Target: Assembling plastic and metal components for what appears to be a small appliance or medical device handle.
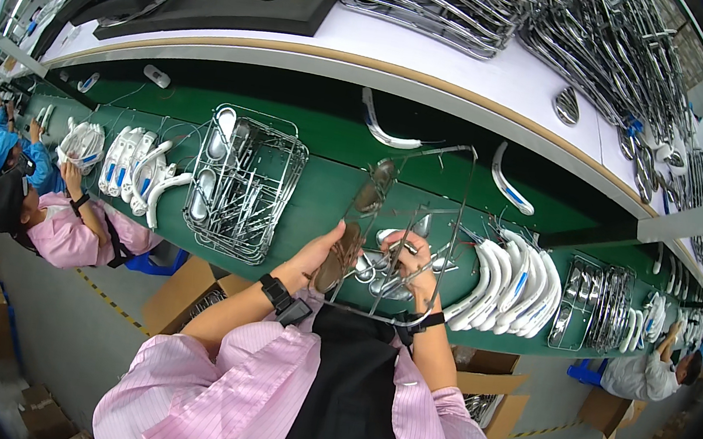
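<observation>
A wire rack (466,190) of thin shiny rods, with dark oval metal plates (376,186) along its left side, is held tilted in front of me over the green bench. My left hand (318,253) grips its near left side, thumb against the lower oval plate. Inside the frame, my right hand (411,257) has its fingers curled together; what they pinch is too small to make out. Several shiny spoon-shaped metal pieces (379,277) lie below and beside the right fingers.
On the green bench, a stack of wire racks (246,180) stands left, and curved white handles (515,283) lie right. More white parts (132,162) sit farther left. A white shelf (373,42) overhangs the bench, loaded with metal racks (431,1). A co-worker (75,216) sits at left.
</observation>
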Action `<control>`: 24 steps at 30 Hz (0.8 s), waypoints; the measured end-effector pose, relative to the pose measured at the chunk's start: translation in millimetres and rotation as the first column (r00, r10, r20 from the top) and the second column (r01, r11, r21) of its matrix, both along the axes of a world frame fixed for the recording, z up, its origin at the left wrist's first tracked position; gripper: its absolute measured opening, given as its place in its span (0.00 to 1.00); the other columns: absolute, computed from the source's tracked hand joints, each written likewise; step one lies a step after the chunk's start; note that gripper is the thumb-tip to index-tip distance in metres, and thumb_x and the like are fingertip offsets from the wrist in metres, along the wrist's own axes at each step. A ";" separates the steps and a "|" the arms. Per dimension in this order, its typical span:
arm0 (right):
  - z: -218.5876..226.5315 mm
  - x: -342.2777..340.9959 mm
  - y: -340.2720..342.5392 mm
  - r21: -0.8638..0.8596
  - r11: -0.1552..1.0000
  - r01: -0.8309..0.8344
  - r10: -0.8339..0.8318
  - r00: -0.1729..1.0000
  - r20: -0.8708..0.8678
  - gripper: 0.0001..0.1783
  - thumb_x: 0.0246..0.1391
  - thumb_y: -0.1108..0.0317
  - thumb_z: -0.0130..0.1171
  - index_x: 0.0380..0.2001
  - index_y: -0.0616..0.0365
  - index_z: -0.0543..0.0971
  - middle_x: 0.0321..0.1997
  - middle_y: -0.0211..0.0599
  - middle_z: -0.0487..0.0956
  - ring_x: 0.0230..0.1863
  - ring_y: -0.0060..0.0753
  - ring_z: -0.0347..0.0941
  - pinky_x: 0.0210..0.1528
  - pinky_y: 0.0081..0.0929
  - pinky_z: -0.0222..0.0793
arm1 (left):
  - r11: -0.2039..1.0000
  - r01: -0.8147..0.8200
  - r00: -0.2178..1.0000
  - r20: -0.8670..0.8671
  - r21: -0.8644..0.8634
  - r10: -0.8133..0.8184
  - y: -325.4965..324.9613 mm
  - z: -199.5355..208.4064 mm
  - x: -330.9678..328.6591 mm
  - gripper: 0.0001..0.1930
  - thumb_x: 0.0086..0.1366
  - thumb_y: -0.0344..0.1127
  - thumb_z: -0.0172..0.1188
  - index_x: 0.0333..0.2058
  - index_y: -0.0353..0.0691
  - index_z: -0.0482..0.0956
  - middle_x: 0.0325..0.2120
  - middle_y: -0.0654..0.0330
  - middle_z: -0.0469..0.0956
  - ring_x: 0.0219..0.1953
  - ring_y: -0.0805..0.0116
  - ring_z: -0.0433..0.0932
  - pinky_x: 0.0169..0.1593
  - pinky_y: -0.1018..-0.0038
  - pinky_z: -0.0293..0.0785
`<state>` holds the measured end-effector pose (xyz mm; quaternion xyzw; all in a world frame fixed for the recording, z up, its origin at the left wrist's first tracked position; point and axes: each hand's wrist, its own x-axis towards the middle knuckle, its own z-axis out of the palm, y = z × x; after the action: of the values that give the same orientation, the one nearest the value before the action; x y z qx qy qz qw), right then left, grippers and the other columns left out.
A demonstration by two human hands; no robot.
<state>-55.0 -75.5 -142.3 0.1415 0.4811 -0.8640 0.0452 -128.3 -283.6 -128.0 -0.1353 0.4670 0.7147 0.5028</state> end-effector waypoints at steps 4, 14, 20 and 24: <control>-60.8 -3.9 13.6 0.534 0.844 -0.044 0.033 0.999 0.029 0.07 0.51 0.72 0.59 0.34 0.61 0.81 0.32 0.33 0.81 0.35 0.23 0.75 0.39 0.22 0.70 | 0.996 -0.049 0.995 -0.086 -0.068 0.043 -56.7 11.9 -28.9 0.30 0.67 0.65 0.44 0.50 0.43 0.73 0.34 0.60 0.79 0.31 0.70 0.77 0.37 0.72 0.75; -78.9 30.5 37.7 0.954 0.221 -0.201 -0.143 0.961 0.236 0.20 0.45 0.57 0.64 0.42 0.51 0.79 0.45 0.43 0.75 0.48 0.48 0.73 0.49 0.39 0.71 | 0.476 -0.383 0.588 -0.606 -0.792 -0.536 -278.3 -9.6 -164.7 0.29 0.71 0.55 0.45 0.19 0.34 0.67 0.16 0.67 0.63 0.22 0.75 0.60 0.26 0.69 0.56; -34.1 1.9 155.2 0.993 0.007 -0.114 -0.328 0.938 0.110 0.18 0.45 0.61 0.64 0.40 0.54 0.78 0.45 0.45 0.74 0.49 0.50 0.71 0.51 0.42 0.71 | 0.176 -0.538 0.514 -0.487 -0.824 -0.706 -252.7 -22.4 -171.9 0.18 0.67 0.43 0.54 0.33 0.29 0.74 0.23 0.48 0.74 0.26 0.53 0.70 0.35 0.63 0.67; -51.5 -27.4 280.9 0.932 -0.160 -0.325 -0.516 0.833 0.202 0.16 0.45 0.65 0.63 0.39 0.54 0.78 0.45 0.45 0.75 0.51 0.49 0.71 0.51 0.42 0.71 | -0.032 -0.763 0.441 -0.482 -0.646 -0.757 -248.2 -38.6 -161.5 0.19 0.63 0.34 0.59 0.49 0.30 0.69 0.40 0.44 0.73 0.41 0.48 0.72 0.48 0.62 0.67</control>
<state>-82.4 205.3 -193.8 0.3961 0.9119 -0.1058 -0.0175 -289.8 -531.8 -166.7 -0.0459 0.9900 0.0605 -0.1192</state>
